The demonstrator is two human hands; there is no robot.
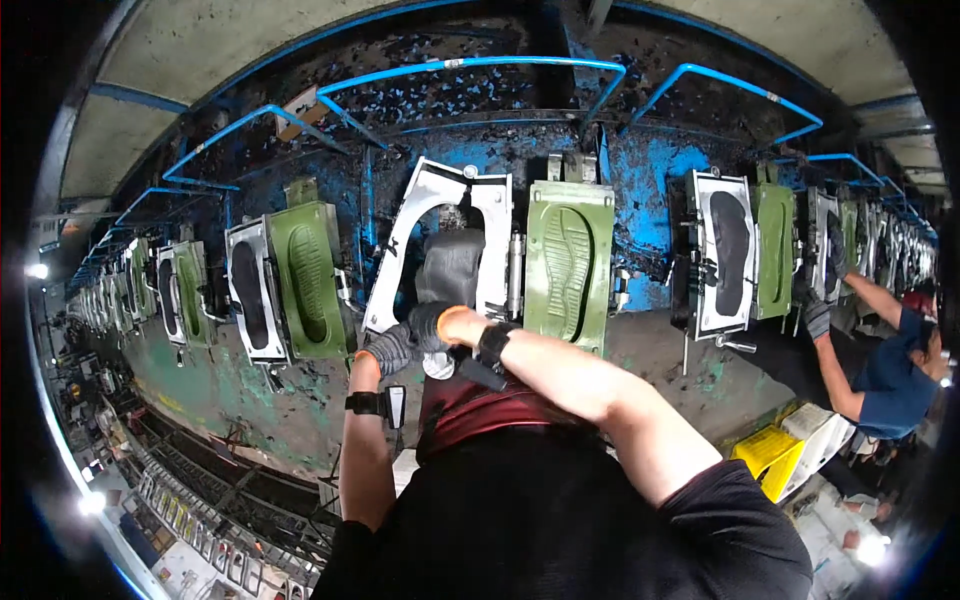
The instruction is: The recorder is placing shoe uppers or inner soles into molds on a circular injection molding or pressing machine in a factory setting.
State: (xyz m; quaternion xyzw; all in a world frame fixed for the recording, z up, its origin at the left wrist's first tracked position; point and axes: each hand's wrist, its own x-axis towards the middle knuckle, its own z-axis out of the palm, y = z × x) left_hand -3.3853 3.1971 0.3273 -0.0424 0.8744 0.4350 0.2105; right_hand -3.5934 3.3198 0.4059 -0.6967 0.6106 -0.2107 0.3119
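Note:
My two hands, in grey knit gloves with orange cuffs, meet at the near end of a silver mould frame (pixel 497 230). A bent, dark grey rubber sole (pixel 452 262) rises out of the frame's opening toward them. My right hand (pixel 428 326) is closed at the sole's near end, its fingers partly hidden. Close beside it on the left, my left hand (pixel 393 346) has curled fingers; what they hold is hidden. Below the hands show a round, pale metal piece (pixel 437 366) and a short black bar (pixel 484 374). Hinged beside the frame stands a green mould half (pixel 568 262) with a sole-shaped hollow.
More moulds flank this one: a silver one holding a black sole (pixel 729 240) at right, another green half (pixel 307 270) at left. Blue rails (pixel 470 62) run behind. A co-worker (pixel 885 370) handles a mould at far right, near a yellow crate (pixel 768 460).

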